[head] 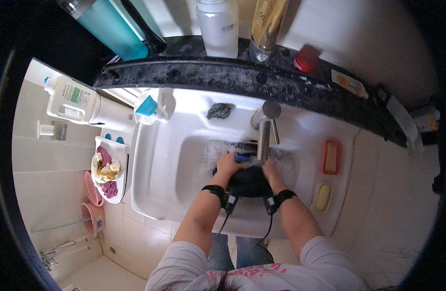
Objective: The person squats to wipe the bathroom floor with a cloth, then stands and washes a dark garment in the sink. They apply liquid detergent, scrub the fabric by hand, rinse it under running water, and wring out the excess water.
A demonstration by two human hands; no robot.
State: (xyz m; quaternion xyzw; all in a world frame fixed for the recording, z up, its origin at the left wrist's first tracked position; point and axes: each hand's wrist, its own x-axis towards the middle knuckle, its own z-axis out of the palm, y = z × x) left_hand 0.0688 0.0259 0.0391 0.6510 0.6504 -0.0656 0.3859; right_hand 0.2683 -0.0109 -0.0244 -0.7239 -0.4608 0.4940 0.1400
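Observation:
A dark, wet cloth item (250,182) lies in the soapy water of a white washbasin (155,163). My left hand (228,163) grips its left side, beside a small blue part (243,158). My right hand (270,170) is at the cloth's right side, just right of the metal faucet (263,140); its fingers are partly hidden by the cloth and suds, so its hold is unclear. White foam (212,156) surrounds the cloth. Both wrists wear black straps with small cabled devices.
A dark scouring pad (219,111) lies behind the basin bowl. A red soap dish (332,157) and a pale soap bar (322,197) sit at right. Bottles, including a white one (219,32), stand on the dark shelf (194,74). Cloths (106,171) lie at left.

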